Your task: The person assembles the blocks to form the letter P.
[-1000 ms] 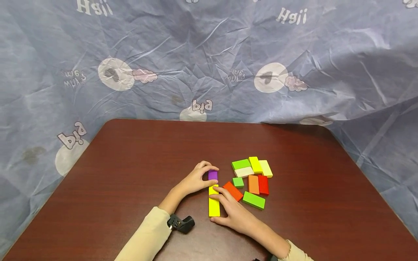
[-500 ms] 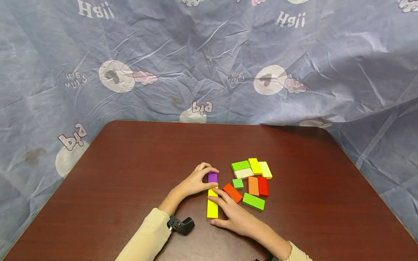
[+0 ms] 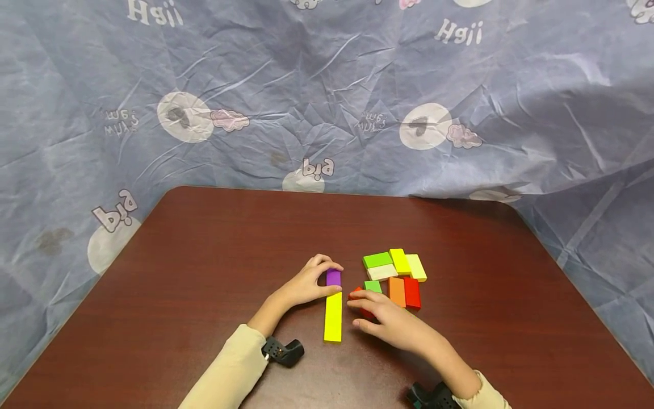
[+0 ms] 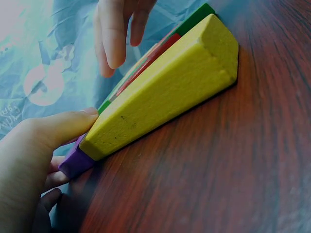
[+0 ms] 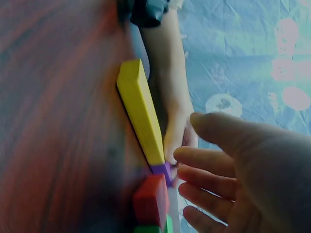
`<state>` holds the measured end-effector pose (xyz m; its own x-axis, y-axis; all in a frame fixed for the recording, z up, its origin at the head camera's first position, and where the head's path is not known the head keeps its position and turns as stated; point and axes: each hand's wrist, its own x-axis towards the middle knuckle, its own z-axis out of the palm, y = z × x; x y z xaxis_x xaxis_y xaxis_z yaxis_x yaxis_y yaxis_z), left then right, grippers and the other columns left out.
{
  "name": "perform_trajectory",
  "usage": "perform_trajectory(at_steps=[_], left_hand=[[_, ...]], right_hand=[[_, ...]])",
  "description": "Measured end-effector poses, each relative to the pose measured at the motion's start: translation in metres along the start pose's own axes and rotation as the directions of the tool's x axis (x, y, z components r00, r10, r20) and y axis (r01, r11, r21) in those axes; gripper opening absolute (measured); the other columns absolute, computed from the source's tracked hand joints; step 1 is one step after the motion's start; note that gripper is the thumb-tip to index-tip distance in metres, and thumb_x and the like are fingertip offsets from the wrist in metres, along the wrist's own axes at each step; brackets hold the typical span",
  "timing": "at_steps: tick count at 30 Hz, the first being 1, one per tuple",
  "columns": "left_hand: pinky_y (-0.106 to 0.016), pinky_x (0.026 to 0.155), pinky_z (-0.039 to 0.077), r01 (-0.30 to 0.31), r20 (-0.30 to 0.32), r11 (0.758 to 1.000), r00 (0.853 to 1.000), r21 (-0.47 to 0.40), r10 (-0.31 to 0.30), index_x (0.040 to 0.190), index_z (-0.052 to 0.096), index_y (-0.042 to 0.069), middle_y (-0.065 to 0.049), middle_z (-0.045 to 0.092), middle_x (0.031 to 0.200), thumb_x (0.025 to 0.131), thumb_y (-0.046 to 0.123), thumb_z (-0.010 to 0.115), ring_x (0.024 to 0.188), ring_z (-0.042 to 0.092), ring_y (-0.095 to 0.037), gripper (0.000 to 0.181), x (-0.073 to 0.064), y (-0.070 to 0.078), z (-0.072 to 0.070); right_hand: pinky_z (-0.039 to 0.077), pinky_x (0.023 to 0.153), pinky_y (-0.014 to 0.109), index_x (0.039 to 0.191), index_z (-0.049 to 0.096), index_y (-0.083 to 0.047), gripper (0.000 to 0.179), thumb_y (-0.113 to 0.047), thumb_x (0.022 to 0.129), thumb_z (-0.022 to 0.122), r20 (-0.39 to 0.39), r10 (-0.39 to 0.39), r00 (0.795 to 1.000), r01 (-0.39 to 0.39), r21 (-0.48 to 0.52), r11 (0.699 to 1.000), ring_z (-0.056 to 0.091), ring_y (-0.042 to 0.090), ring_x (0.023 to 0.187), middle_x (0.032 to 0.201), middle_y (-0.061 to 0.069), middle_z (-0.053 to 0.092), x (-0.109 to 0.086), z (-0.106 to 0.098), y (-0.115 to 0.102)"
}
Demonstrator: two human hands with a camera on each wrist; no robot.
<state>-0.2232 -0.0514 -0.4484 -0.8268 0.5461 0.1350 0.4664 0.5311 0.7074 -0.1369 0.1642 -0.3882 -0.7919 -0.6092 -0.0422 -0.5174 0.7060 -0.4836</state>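
Observation:
My left hand point(image 3: 306, 281) holds a small purple block point(image 3: 334, 278) between thumb and fingers on the table. The long yellow block point(image 3: 333, 322) lies end to end with it, nearer to me, and fills much of the left wrist view. To the right, my right hand point(image 3: 397, 324) hovers with fingers spread and slightly bent, nothing in its grasp. Beneath its fingers lies a red block point(image 5: 149, 199), mostly covered in the head view. A small green block point(image 3: 373, 286) sits just past the fingertips.
Beyond the right hand lie more blocks: an orange one point(image 3: 396, 292) beside a red one, then a green one point(image 3: 377, 260), a cream one point(image 3: 382, 272), a bright yellow one point(image 3: 399, 262) and a pale yellow one. A patterned cloth point(image 3: 317, 102) hangs behind the brown table point(image 3: 245, 227).
My right hand has left the long yellow block and moved right, over the red block. Just before, that yellow block shifted slightly left, in line with the purple one. The left hand keeps its hold.

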Motion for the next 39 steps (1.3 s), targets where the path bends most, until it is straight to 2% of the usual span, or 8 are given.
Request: perform_trajectory(at_steps=[7,13,20,25,29,32,36,39], left_hand=[[-0.043,0.097,0.038,0.008,-0.002,1.000,1.000,-0.014,-0.008,0.120,0.056,0.021,-0.003,0.044,0.120,0.082,0.034,0.063,0.116,0.038,-0.022,0.041,0.000,0.001,0.001],[-0.043,0.097,0.037,0.004,0.001,1.000,1.000,-0.012,-0.004,0.121,0.055,0.022,-0.002,0.043,0.121,0.082,0.035,0.063,0.116,0.038,-0.021,0.042,0.001,0.000,0.001],[-0.045,0.099,0.038,0.001,-0.036,1.000,0.999,-0.009,-0.001,0.126,0.051,0.020,-0.005,0.042,0.127,0.083,0.037,0.062,0.121,0.036,-0.023,0.047,-0.003,0.003,0.000],[-0.051,0.102,0.035,-0.025,-0.078,1.000,0.997,0.008,0.025,0.131,0.046,0.019,-0.007,0.035,0.139,0.086,0.040,0.057,0.129,0.030,-0.026,0.050,-0.016,0.009,0.000],[-0.052,0.102,0.034,-0.024,-0.042,0.999,0.999,0.038,0.025,0.135,0.040,0.024,-0.005,0.027,0.146,0.087,0.043,0.055,0.134,0.024,-0.025,0.054,-0.033,0.012,0.002],[-0.052,0.104,0.033,-0.040,0.010,0.993,0.999,0.109,0.039,0.140,0.033,0.027,-0.002,0.019,0.151,0.085,0.048,0.054,0.137,0.019,-0.024,0.062,-0.046,0.013,0.004],[-0.047,0.112,0.023,-0.104,0.087,0.962,0.993,0.254,0.085,0.144,0.025,0.026,0.000,0.010,0.154,0.084,0.058,0.048,0.141,0.011,-0.021,0.072,-0.056,0.016,0.006],[-0.041,0.116,0.014,-0.125,0.128,0.936,0.988,0.329,0.087,0.145,0.021,0.028,0.004,0.010,0.154,0.084,0.063,0.042,0.142,0.008,-0.015,0.073,-0.058,0.016,0.007]], right_hand=[[0.043,0.095,0.047,0.120,0.060,-0.007,0.038,-0.025,0.086,0.060,-0.075,0.043,0.996,-0.053,-0.140,0.989,0.052,0.025,0.115,0.126,0.005,0.055,-0.002,-0.003,0.006],[0.041,0.094,0.049,0.120,0.059,-0.006,0.039,-0.024,0.085,0.061,-0.121,0.000,0.993,-0.029,-0.234,0.972,0.053,0.025,0.113,0.122,0.008,0.057,0.002,0.008,0.007],[0.042,0.093,0.048,0.119,0.060,-0.009,0.038,-0.025,0.085,0.062,-0.160,-0.002,0.987,-0.038,-0.245,0.969,0.054,0.023,0.110,0.119,0.006,0.056,0.005,0.016,0.005],[0.049,0.086,0.042,0.116,0.061,-0.006,0.037,-0.020,0.082,0.065,-0.181,-0.042,0.983,-0.003,-0.243,0.970,0.058,0.023,0.102,0.116,0.006,0.057,0.007,0.018,0.007],[0.051,0.083,0.038,0.115,0.062,-0.005,0.037,-0.020,0.082,0.066,-0.197,-0.050,0.979,0.003,-0.232,0.973,0.061,0.023,0.097,0.115,0.006,0.057,0.006,0.020,0.008],[0.052,0.082,0.036,0.114,0.062,-0.005,0.036,-0.021,0.082,0.066,-0.213,-0.055,0.975,0.004,-0.232,0.973,0.061,0.022,0.096,0.114,0.006,0.057,0.006,0.021,0.009],[0.053,0.081,0.034,0.112,0.064,-0.006,0.036,-0.022,0.081,0.067,-0.239,-0.053,0.970,-0.006,-0.241,0.970,0.062,0.019,0.095,0.113,0.005,0.058,0.006,0.021,0.008],[0.053,0.078,0.034,0.112,0.064,-0.007,0.036,-0.023,0.080,0.068,-0.256,-0.030,0.966,-0.033,-0.240,0.970,0.063,0.019,0.093,0.112,0.005,0.058,0.007,0.022,0.007]])
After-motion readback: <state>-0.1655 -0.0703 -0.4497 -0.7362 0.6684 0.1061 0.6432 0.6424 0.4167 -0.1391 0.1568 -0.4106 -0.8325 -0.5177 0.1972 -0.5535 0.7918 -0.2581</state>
